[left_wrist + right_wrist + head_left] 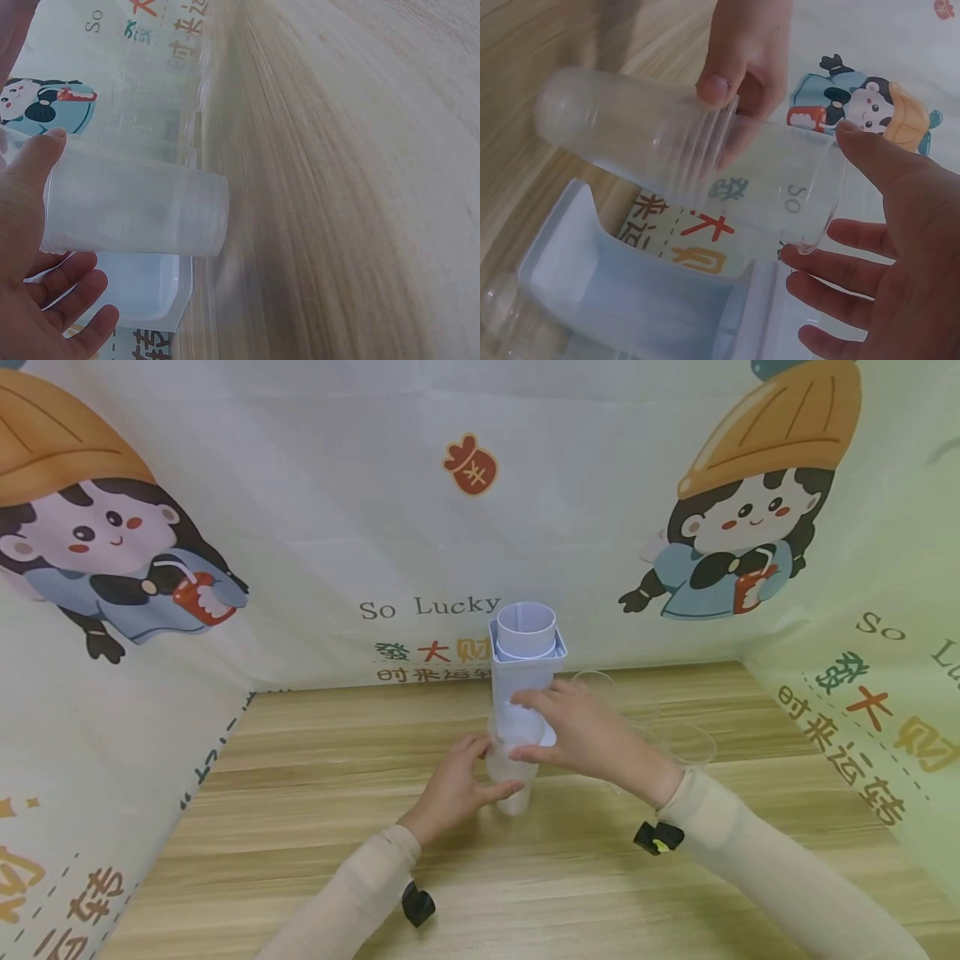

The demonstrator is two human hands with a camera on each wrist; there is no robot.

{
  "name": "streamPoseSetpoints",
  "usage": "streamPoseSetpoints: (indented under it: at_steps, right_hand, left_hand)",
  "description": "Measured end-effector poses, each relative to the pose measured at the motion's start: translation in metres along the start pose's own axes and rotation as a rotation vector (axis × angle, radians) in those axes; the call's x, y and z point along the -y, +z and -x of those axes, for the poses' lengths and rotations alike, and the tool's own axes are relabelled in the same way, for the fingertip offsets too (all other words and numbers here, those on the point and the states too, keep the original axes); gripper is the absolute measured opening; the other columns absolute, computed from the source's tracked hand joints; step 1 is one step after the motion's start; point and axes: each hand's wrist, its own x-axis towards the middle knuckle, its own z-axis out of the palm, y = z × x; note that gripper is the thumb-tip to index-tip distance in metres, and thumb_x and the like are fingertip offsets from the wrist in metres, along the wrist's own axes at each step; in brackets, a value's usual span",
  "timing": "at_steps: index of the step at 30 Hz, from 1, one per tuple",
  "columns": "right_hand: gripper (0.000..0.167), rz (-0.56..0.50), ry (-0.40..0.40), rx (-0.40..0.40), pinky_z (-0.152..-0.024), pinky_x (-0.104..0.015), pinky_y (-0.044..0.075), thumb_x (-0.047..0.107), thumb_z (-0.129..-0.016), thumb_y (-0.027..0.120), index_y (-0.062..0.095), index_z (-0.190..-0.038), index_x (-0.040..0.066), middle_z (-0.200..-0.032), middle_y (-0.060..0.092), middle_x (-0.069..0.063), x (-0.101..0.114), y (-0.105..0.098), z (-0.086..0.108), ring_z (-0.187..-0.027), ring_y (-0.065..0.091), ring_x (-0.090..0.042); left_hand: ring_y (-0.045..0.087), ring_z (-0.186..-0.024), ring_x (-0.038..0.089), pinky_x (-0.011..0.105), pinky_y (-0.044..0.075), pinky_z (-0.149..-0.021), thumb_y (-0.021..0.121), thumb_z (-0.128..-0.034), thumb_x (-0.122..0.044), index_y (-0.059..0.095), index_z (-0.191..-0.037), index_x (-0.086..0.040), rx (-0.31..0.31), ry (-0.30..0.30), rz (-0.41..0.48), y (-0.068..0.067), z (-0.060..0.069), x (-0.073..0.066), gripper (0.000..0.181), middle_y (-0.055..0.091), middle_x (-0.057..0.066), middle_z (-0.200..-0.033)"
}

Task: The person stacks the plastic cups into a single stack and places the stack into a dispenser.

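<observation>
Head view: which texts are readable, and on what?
"So Lucky": back wall
"發大财": back wall
"时来运转": back wall, partly behind the holder
"So Lu": right wall, cut off
"發大财": right wall
"时来运转": right wall
"转": left wall; other lettering cut off or skewed
Red bag: sign too small
Holder, cups: none readable

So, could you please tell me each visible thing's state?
Pale bluish plastic dispenser: upright, round tube on top open.
Clear plastic cup stack: nested, mouths up, uppermost sticking out.
Left hand: gripping the stack.
Right hand: at the uppermost rim; grip unclear.
Colourless transparent round-edged pieces: on pale wood-grain table.
</observation>
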Motion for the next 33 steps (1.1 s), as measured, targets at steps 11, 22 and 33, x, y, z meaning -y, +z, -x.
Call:
streamPoseSetpoints:
  at_steps: [11,22,33]
  right_hand:
    - [0.064,-0.002,-0.036,-0.015,-0.090,-0.049,0.054,0.052,-0.078,0.078,0.063,-0.126,0.012,-0.122,0.069,-0.012,-0.001,0.019,0.002,-0.109,0.065,-0.031]
    - [0.064,0.002,-0.057,0.029,-0.089,-0.047,0.053,0.052,-0.078,0.078,0.061,-0.127,0.014,-0.118,0.071,-0.008,-0.002,0.031,0.004,-0.106,0.066,-0.029]
    - [0.065,0.018,-0.060,0.017,-0.090,-0.046,0.054,0.054,-0.078,0.077,0.061,-0.127,0.014,-0.116,0.072,-0.007,-0.002,0.036,0.005,-0.106,0.066,-0.027]
  left_hand:
    - [0.057,-0.120,0.027,0.045,0.050,-0.101,0.082,-0.0796,-0.039,0.059,-0.128,-0.010,0.008,-0.002,0.043,-0.001,0.001,-0.001,0.061,0.060,0.008,-0.128]
    - [0.058,-0.120,0.027,0.046,0.051,-0.101,0.081,-0.0800,-0.042,0.057,-0.133,-0.010,0.018,-0.015,0.027,-0.001,0.001,0.001,0.066,0.060,0.008,-0.129]
    - [0.058,-0.114,0.025,0.043,0.052,-0.096,0.082,-0.0797,-0.039,0.057,-0.134,-0.010,0.012,-0.024,0.042,-0.001,0.001,0.000,0.066,0.059,0.007,-0.128]
